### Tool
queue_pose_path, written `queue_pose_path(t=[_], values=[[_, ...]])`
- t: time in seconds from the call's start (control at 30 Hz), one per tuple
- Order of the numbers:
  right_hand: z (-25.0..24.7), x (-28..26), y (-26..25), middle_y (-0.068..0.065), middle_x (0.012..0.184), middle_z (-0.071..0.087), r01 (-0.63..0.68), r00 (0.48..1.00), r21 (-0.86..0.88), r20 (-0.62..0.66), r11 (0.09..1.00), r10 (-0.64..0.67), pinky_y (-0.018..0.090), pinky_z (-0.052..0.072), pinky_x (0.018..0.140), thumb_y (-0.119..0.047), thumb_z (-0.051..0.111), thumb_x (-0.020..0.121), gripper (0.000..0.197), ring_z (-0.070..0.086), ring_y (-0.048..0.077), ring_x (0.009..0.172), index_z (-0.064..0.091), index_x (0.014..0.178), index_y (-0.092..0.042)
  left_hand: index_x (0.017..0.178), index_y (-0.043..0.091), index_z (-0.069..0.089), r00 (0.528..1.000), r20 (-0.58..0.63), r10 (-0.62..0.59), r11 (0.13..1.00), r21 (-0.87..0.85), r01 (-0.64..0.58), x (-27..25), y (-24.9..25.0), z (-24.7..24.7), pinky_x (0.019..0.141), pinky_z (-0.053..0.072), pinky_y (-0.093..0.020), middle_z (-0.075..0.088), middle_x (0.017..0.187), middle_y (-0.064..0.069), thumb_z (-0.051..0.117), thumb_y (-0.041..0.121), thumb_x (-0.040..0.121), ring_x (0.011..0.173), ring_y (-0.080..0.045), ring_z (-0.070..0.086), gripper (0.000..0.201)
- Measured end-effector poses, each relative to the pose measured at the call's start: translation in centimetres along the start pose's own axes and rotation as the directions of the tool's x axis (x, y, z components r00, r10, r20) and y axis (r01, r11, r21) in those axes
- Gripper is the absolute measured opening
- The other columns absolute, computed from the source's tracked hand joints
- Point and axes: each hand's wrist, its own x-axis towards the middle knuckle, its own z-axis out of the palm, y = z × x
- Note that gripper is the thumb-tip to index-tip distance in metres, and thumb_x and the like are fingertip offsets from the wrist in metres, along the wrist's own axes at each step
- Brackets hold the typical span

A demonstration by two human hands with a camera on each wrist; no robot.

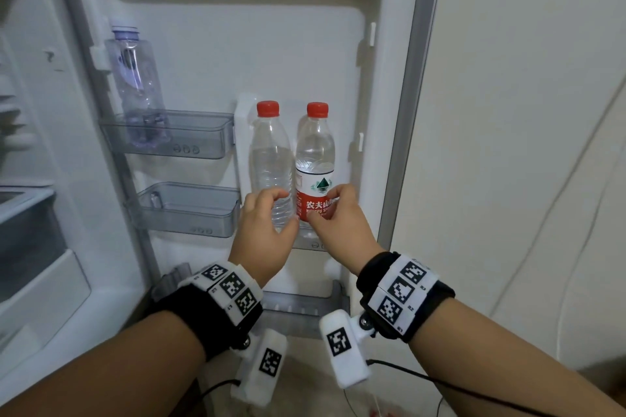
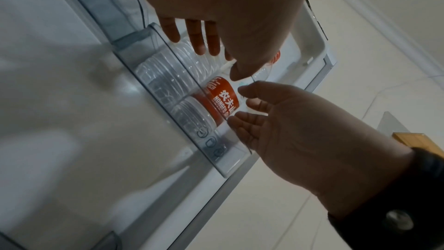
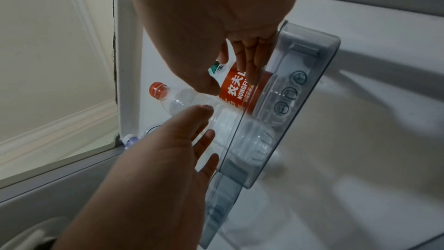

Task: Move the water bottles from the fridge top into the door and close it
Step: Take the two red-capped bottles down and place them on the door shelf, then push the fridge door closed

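The right hand point(image 1: 333, 223) has its grip around the labelled bottle point(image 1: 315, 159), thumb and fingers curled on the red label. The left hand point(image 1: 262, 234) sits at the plain bottle point(image 1: 271, 162) with its grip apart; in the right wrist view its fingers point(image 3: 204, 140) are straight and just off the ribbed plastic. Both bottles stand upright, side by side and touching, in the clear door bin point(image 2: 211, 140) on the right of the open fridge door point(image 1: 210, 54), red caps up. The bin's front wall covers their lower parts. To the left, an upper bin point(image 1: 189, 142) holds an upright purple bottle point(image 1: 137, 85). Below it is a second bin point(image 1: 200, 213); its contents cannot be made out.
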Motion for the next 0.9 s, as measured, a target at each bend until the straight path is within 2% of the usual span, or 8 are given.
queue_pose_path(t=[0.23, 0.33, 0.5, 0.6, 0.7, 0.77, 0.83, 0.9], values=[[0.6, -5.6, -3.4, 0.01, 0.112, 0.057, 0.091, 0.994, -0.083, 0.075, 0.992, -0.085, 0.036, 0.055, 0.08, -0.03, 0.062, 0.076, 0.044, 0.061, 0.023, 0.092, 0.043, 0.115, -0.02, 0.128, 0.016, 0.053, 0.996, -0.083, 0.01, 1.0, 0.012, -0.009, -3.6, 1.3, -3.3, 0.102, 0.027, -0.023, 0.037, 0.134, -0.007, 0.071, 0.018, 0.081, 0.127, -0.025, 0.037, 0.051], [-0.5, -7.6, -6.8, 0.001, 0.101, 0.052, 0.223, 0.975, -0.035, 0.001, 0.974, -0.223, 0.021, 0.047, 0.073, -0.022, 0.062, 0.08, 0.036, 0.054, 0.013, 0.082, 0.047, 0.113, -0.021, 0.126, 0.018, 0.053, 0.989, -0.147, 0.009, 1.0, -0.008, -0.011, -4.4, 2.4, -5.4, 0.102, 0.024, -0.023, 0.035, 0.134, -0.007, 0.071, 0.021, 0.082, 0.129, -0.025, 0.035, 0.048], [-3.1, -9.8, -13.8, -0.005, 0.098, 0.052, 0.501, 0.827, -0.097, -0.239, 0.86, -0.509, 0.006, 0.037, 0.074, -0.019, 0.06, 0.082, 0.029, 0.051, 0.009, 0.09, 0.051, 0.109, -0.019, 0.12, 0.025, 0.054, 0.982, -0.187, 0.026, 0.992, -0.119, -0.049, -4.4, 5.6, -10.4, 0.106, 0.027, -0.023, 0.034, 0.126, 0.001, 0.068, 0.024, 0.086, 0.131, -0.023, 0.038, 0.037], [-4.5, -11.0, -17.8, -0.009, 0.099, 0.051, 0.629, 0.677, -0.14, -0.384, 0.764, -0.628, 0.022, 0.042, 0.084, -0.017, 0.059, 0.08, 0.025, 0.053, 0.015, 0.095, 0.049, 0.102, -0.024, 0.118, 0.029, 0.054, 0.977, -0.201, 0.066, 0.985, -0.146, -0.096, -4.6, 8.2, -14.0, 0.109, 0.031, -0.023, 0.033, 0.125, 0.004, 0.066, 0.023, 0.087, 0.124, -0.013, 0.042, 0.034], [-6.0, -11.7, -21.0, -0.017, 0.094, 0.048, 0.698, 0.574, -0.16, -0.457, 0.697, -0.68, 0.032, 0.044, 0.09, -0.015, 0.058, 0.078, 0.025, 0.05, 0.013, 0.094, 0.045, 0.096, -0.027, 0.113, 0.031, 0.054, 0.964, -0.229, 0.132, 0.979, -0.121, -0.163, -4.8, 10.5, -17.6, 0.09, 0.03, 0.003, 0.036, 0.126, 0.003, 0.065, 0.021, 0.088, 0.102, 0.009, 0.044, 0.029], [-7.0, -11.7, -22.9, -0.013, 0.095, 0.048, 0.705, 0.551, -0.176, -0.475, 0.687, -0.687, 0.033, 0.043, 0.093, -0.018, 0.058, 0.077, 0.026, 0.048, 0.012, 0.095, 0.043, 0.093, -0.031, 0.11, 0.034, 0.053, 0.956, -0.245, 0.16, 0.976, -0.108, -0.191, -5.0, 11.7, -20.0, 0.085, 0.035, 0.003, 0.036, 0.125, 0.005, 0.065, 0.023, 0.089, 0.103, 0.007, 0.045, 0.026], [-8.0, -11.3, -24.4, -0.01, 0.1, 0.045, 0.703, 0.541, -0.192, -0.482, 0.685, -0.689, 0.03, 0.04, 0.096, -0.023, 0.057, 0.077, 0.026, 0.045, 0.01, 0.1, 0.043, 0.098, -0.031, 0.112, 0.034, 0.056, 0.948, -0.26, 0.183, 0.974, -0.087, -0.211, -5.2, 12.6, -22.2, 0.09, 0.044, -0.009, 0.039, 0.127, 0.005, 0.064, 0.026, 0.089, 0.113, -0.004, 0.046, 0.026], [-8.7, -10.7, -25.3, -0.009, 0.11, 0.046, 0.691, 0.581, -0.155, -0.463, 0.706, -0.67, 0.023, 0.038, 0.099, -0.029, 0.054, 0.079, 0.032, 0.042, 0.008, 0.106, 0.047, 0.11, -0.028, 0.113, 0.033, 0.058, 0.936, -0.283, 0.207, 0.97, -0.068, -0.235, -5.4, 13.4, -24.2, 0.079, 0.048, -0.006, 0.041, 0.13, 0.003, 0.062, 0.027, 0.089, 0.117, -0.008, 0.048, 0.025]])
